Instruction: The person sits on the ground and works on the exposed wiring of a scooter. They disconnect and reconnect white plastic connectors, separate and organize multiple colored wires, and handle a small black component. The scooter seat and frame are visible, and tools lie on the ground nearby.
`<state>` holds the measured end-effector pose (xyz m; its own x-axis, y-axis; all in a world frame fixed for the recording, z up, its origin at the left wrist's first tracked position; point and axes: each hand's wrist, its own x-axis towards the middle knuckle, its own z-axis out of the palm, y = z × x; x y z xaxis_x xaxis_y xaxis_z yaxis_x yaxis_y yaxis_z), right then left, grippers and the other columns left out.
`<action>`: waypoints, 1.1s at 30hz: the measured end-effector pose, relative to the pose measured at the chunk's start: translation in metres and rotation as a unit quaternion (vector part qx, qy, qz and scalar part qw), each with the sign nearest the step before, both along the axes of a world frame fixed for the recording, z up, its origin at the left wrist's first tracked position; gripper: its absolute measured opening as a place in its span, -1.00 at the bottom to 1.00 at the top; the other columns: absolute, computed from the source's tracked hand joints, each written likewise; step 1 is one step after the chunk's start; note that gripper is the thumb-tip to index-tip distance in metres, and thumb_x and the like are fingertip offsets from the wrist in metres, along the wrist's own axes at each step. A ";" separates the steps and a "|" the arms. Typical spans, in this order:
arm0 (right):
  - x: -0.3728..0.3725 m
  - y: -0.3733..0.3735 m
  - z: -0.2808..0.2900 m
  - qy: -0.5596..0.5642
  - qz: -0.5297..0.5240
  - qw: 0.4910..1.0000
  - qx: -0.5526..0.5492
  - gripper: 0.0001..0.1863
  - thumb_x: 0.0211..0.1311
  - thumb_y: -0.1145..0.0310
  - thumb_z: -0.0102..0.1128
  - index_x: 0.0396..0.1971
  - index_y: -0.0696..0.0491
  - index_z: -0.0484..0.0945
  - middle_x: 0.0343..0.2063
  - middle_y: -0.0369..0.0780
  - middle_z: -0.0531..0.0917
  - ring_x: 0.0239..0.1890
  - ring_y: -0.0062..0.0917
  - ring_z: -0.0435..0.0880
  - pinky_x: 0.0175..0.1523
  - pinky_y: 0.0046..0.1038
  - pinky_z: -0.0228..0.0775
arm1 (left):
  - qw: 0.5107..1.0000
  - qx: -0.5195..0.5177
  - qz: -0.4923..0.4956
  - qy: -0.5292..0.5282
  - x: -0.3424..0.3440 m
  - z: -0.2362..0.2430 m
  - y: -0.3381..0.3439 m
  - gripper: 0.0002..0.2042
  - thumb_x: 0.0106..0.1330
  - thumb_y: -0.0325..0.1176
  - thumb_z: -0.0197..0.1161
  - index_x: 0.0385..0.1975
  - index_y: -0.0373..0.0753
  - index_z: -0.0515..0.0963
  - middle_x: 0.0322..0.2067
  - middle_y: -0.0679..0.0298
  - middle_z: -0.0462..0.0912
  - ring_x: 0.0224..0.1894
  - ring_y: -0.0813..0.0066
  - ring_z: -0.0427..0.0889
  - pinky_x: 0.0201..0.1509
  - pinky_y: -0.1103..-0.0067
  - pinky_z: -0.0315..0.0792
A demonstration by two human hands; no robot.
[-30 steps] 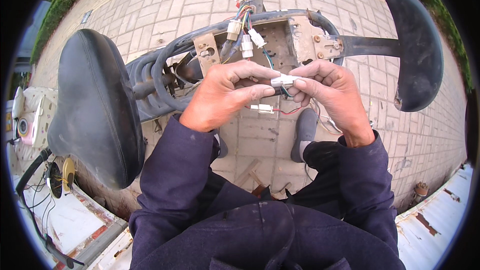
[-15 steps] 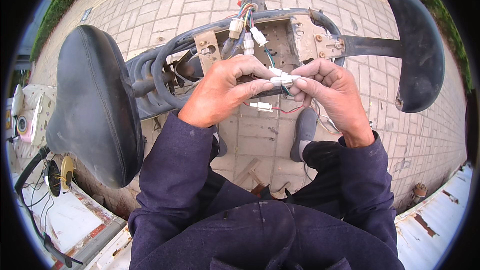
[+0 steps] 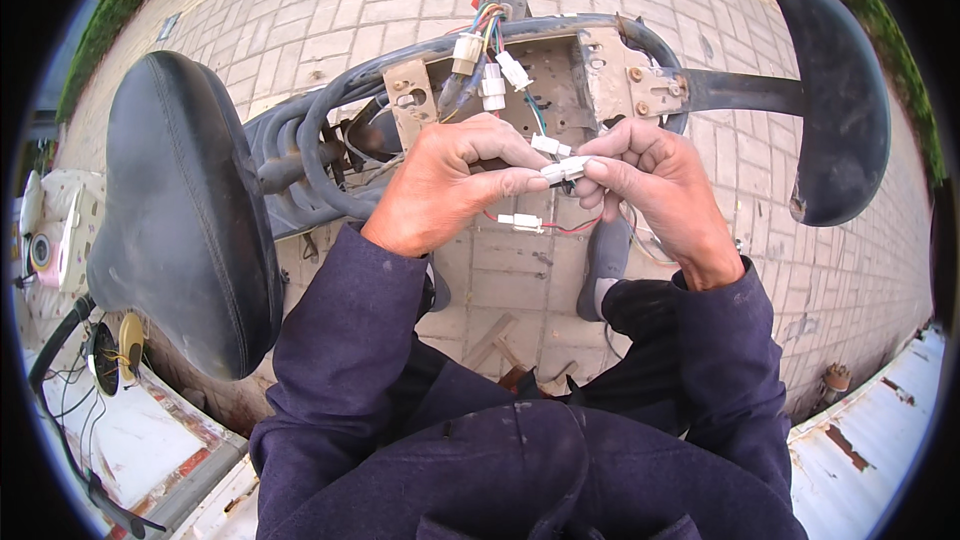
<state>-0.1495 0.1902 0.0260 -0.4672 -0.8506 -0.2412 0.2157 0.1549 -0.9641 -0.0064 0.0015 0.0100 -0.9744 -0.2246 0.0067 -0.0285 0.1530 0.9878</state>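
Between my two hands is a white plastic wire connector (image 3: 566,171), pinched at its left end by my left hand (image 3: 452,178) and at its right end by my right hand (image 3: 652,180). Just behind it shows another small white connector (image 3: 549,145) on a green wire. Below my fingers hangs a white connector (image 3: 521,223) on red and black wires. Beyond my hands, a wiring bundle (image 3: 490,28) with several white plugs rises from the open metal compartment (image 3: 550,90) of a vehicle frame. My fingers partly cover the held connector's ends.
The frame (image 3: 420,55) lies across in front of me, with a black saddle (image 3: 185,210) at left and a curved black pad (image 3: 840,100) at right. Brick paving (image 3: 740,20) surrounds it. Cluttered white panels (image 3: 120,450) stand at lower left. My shoes are under the wires.
The held connector has tilted, its right end now higher, and the small connector behind it shows more clearly apart. Both hands keep their pinch and have barely moved.
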 end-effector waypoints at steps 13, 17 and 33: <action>0.001 -0.001 0.001 0.006 0.006 1.000 -0.002 -0.85 0.32 0.42 0.21 -0.23 0.20 0.57 -0.44 -0.22 0.69 -0.41 -0.65 0.68 -0.44 -0.66 0.49 | 1.000 0.018 0.015 -0.011 -0.002 0.000 0.006 -0.86 0.14 -0.58 0.37 -0.30 -0.33 0.71 -0.36 0.24 0.69 -0.29 0.54 0.58 -0.19 0.61 0.45; 0.001 -0.001 0.000 -0.015 0.002 1.000 0.005 -0.83 0.32 0.40 0.22 -0.23 0.21 0.57 -0.43 -0.21 0.70 -0.42 -0.63 0.69 -0.44 -0.65 0.50 | 1.000 0.004 0.011 0.005 -0.003 -0.001 0.006 -0.87 0.17 -0.54 0.37 -0.28 -0.33 0.71 -0.37 0.27 0.68 -0.32 0.59 0.57 -0.25 0.64 0.44; 0.011 -0.006 -0.003 0.222 -0.069 0.972 -0.045 -0.82 0.26 0.43 0.28 -0.18 0.16 0.62 -0.39 -0.23 0.69 -0.39 -0.58 0.64 -0.30 -0.55 0.44 | 0.981 0.185 0.028 -0.060 -0.007 0.000 -0.001 -0.80 0.34 -0.38 0.28 -0.17 -0.37 0.63 -0.37 0.26 0.69 -0.38 0.64 0.57 -0.29 0.70 0.42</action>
